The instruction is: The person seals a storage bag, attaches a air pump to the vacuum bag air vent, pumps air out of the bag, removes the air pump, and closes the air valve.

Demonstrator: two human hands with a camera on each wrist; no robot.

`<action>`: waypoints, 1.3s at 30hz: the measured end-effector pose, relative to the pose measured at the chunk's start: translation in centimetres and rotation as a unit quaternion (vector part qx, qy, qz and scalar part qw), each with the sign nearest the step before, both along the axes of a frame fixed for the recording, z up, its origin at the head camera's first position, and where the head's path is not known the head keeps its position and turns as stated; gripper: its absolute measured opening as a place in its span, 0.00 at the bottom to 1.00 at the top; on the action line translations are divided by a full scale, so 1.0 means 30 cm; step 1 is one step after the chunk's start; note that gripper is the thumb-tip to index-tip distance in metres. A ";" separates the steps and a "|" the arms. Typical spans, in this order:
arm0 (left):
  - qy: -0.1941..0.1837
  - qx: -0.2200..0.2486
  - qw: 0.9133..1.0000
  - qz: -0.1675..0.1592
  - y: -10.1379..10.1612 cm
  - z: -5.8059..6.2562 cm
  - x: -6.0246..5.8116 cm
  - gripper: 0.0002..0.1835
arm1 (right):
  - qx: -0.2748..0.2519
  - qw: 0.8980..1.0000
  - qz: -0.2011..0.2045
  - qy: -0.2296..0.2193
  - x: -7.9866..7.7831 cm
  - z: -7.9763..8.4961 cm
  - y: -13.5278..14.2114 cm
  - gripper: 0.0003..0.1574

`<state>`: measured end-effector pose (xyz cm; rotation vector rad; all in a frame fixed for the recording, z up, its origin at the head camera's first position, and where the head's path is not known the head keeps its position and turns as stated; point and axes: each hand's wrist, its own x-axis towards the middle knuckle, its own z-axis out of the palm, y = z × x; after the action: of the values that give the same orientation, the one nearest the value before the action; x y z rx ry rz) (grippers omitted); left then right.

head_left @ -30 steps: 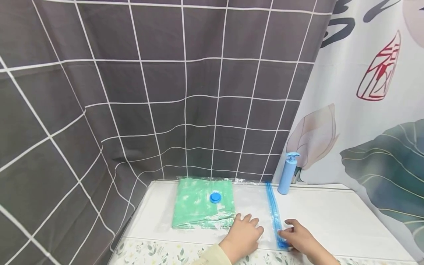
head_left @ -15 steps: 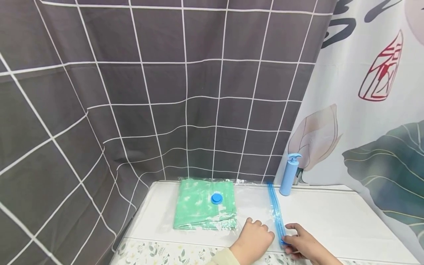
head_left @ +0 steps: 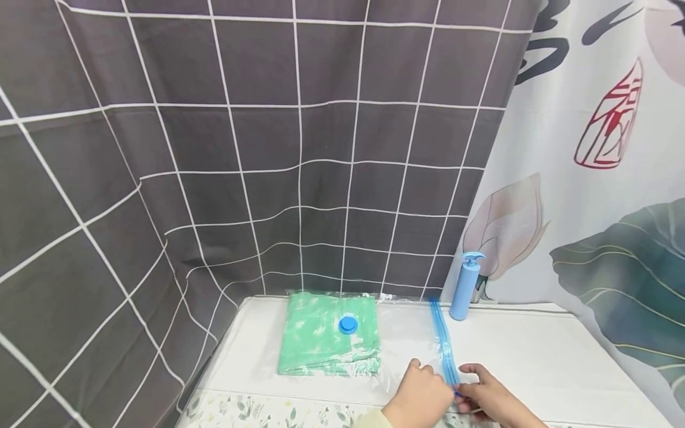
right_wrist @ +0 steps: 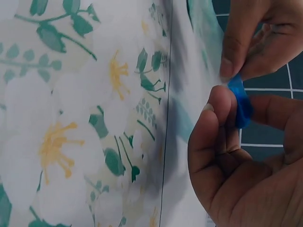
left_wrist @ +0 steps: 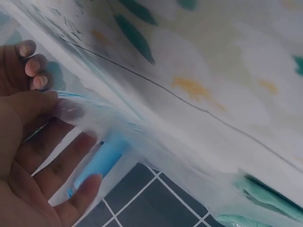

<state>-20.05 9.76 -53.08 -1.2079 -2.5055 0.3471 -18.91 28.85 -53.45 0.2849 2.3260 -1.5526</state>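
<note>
A clear vacuum storage bag lies flat on the white tabletop, with a folded green cloth inside its left part. Over the cloth sits a round blue valve. Blue zip strips run along the bag's right edge. At their near end, my right hand pinches a blue piece between thumb and finger. Right beside it, my left hand pinches the bag's edge by thumb and index finger, its other fingers spread in the left wrist view. The fingertips of both hands nearly meet there.
A light blue hand pump stands upright behind the bag's right end. A floral cloth covers the table's front edge. Behind hang a dark gridded curtain and a white printed curtain.
My left hand has moved right from the bag's clear middle, its spread fingers drawing in, to the near end of the zip strips. My right hand has stayed at that end.
</note>
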 end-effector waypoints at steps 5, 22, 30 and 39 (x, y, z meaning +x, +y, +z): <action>0.003 0.004 1.000 -0.004 0.000 -0.009 -0.003 0.11 | -0.062 0.998 0.033 -0.006 -0.009 -0.001 0.005 0.40; 0.030 0.026 0.999 0.007 0.003 -0.016 -0.018 0.11 | -0.070 0.997 0.020 0.032 -0.037 0.007 -0.006 0.29; 0.010 0.049 0.999 0.007 -0.001 -0.016 -0.012 0.07 | -0.064 0.997 -0.009 0.034 -0.033 0.002 -0.015 0.25; 0.064 0.079 0.995 -0.008 -0.012 -0.022 -0.021 0.06 | -0.075 0.996 -0.022 0.037 -0.031 0.011 -0.021 0.23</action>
<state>-20.68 9.39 -53.75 -1.1069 -2.3645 0.2104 -19.84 28.22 -53.12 0.2481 2.2558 -1.7773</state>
